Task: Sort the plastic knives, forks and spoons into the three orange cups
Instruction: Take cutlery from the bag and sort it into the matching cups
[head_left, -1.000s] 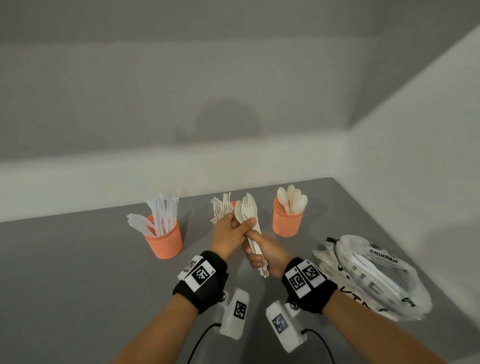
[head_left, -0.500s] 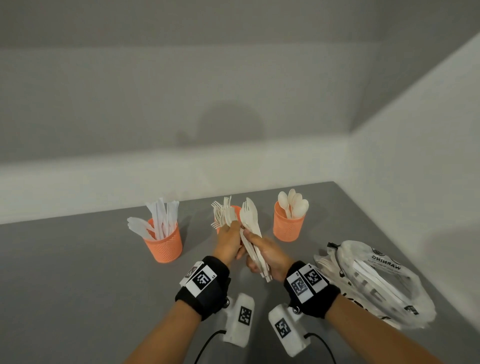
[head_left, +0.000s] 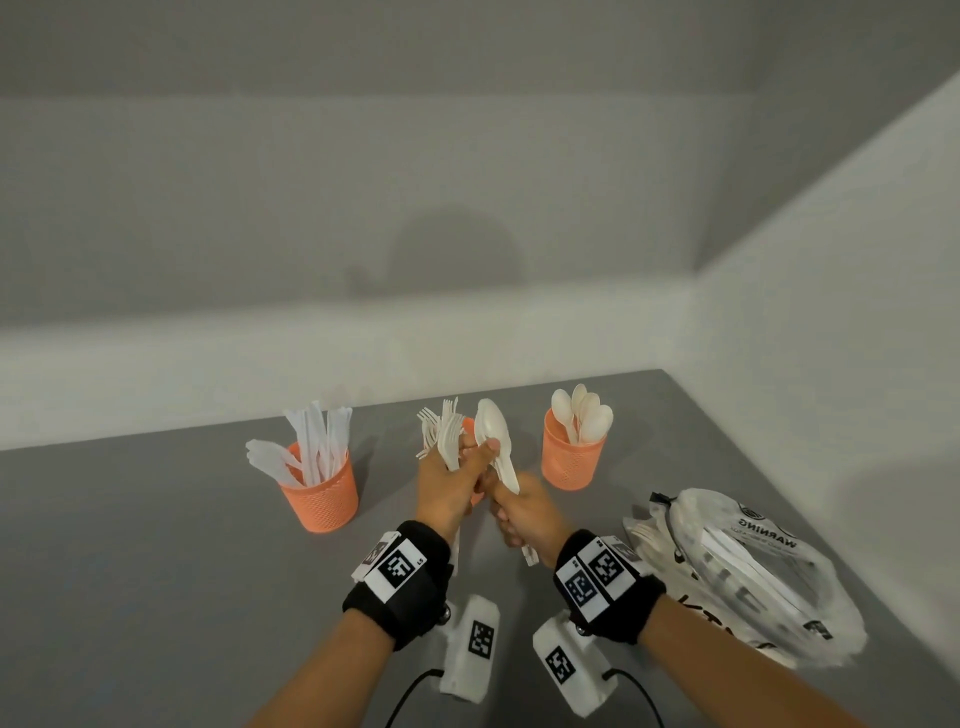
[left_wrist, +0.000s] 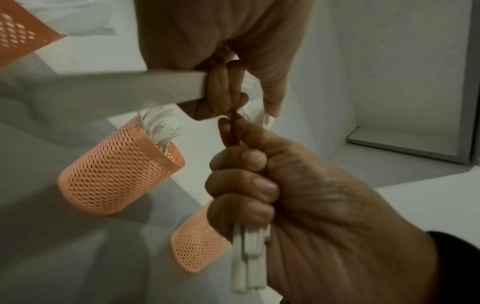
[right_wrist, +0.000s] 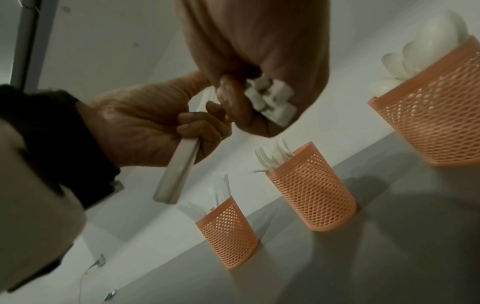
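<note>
orange mesh plastic cups, three in a row on the grey matte tabletop (head_left: 156, 545). the left orange mesh cup (head_left: 321, 496) holds translucent white plastic knives (head_left: 317, 441), handles down. the middle orange mesh cup (right_wrist: 315, 190) holds white plastic forks (right_wrist: 272, 153), tines up; from the head view i see it mostly hidden behind the hands. the right orange mesh cup (head_left: 570, 457) holds cream plastic spoons (head_left: 584, 415), bowls up.

both hands are raised together just in front of the middle cup, touching each other. the left hand (head_left: 447, 488) is clenched around a small bunch of white plastic forks (head_left: 449, 441), tines fanned upward; in the right wrist view the flat handle ends stick out below its curled fingers (right_wrist: 200, 127). the right hand (head_left: 524, 512) is clenched around a bundle of cream plastic cutlery (head_left: 496, 441) with a spoon bowl on top; the left wrist view shows its fingers (left_wrist: 241, 191) wrapped tight around the handles, whose ends poke out under the fist. i cannot tell how many pieces are in that bundle, nor whether all are spoons.

to the right on the table, well apart from the cups, lies a crumpled clear plastic bag with black "warning" print (head_left: 748, 566), with more white cutlery visible inside. black wrist straps with square printed markers (head_left: 400, 571) sit on both forearms.
</note>
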